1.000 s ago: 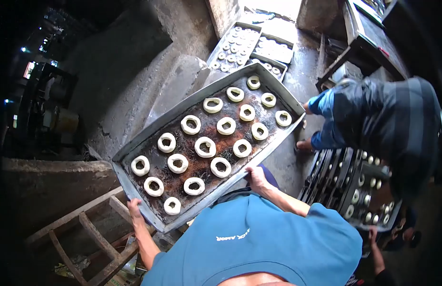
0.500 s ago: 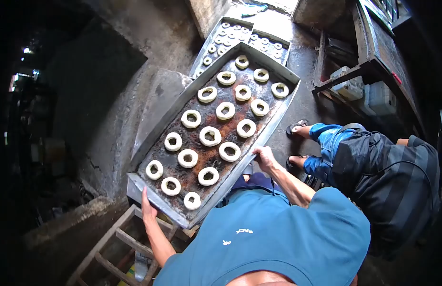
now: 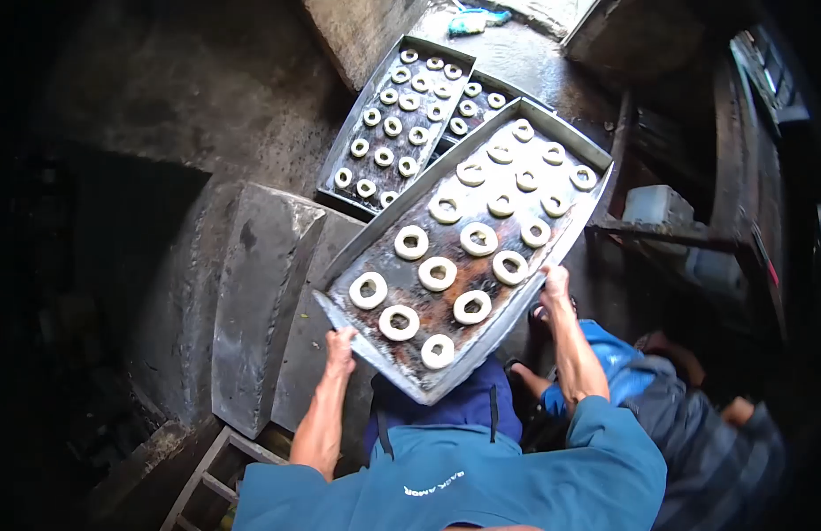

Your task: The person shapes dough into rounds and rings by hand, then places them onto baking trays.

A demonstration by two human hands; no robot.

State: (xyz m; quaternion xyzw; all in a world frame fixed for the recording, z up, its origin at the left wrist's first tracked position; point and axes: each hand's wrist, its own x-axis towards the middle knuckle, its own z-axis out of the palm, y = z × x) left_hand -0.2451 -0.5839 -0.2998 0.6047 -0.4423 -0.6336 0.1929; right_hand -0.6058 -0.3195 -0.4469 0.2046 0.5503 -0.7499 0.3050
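Both my hands carry a large metal baking tray point(image 3: 388, 361), held out in front of my body at a slant. Several pale rings of dough point(image 3: 426, 354) lie in it in rows, spaced apart. My left hand point(image 3: 340, 350) grips the near left edge, its fingers partly hidden by the tray. Along the right side wall, my right hand point(image 3: 556, 285) is closed on the rim, with the fingertips out of sight below. Beyond the far end, a second tray of dough rings point(image 3: 364, 108) sits lower down. Another such tray point(image 3: 516, 88) is partly covered by the carried one.
A person in a dark top point(image 3: 693, 451) and blue shorts is close on my right. Grey slabs point(image 3: 260, 310) stand at left, above a wooden frame with rungs point(image 3: 220, 487). A rack at right holds a pale plastic container point(image 3: 658, 205). A blue bag-like item point(image 3: 472, 19) lies far ahead.
The tray and both my hands have shifted right in view. The trays behind show more fully. The person at right appears lower and more bent.
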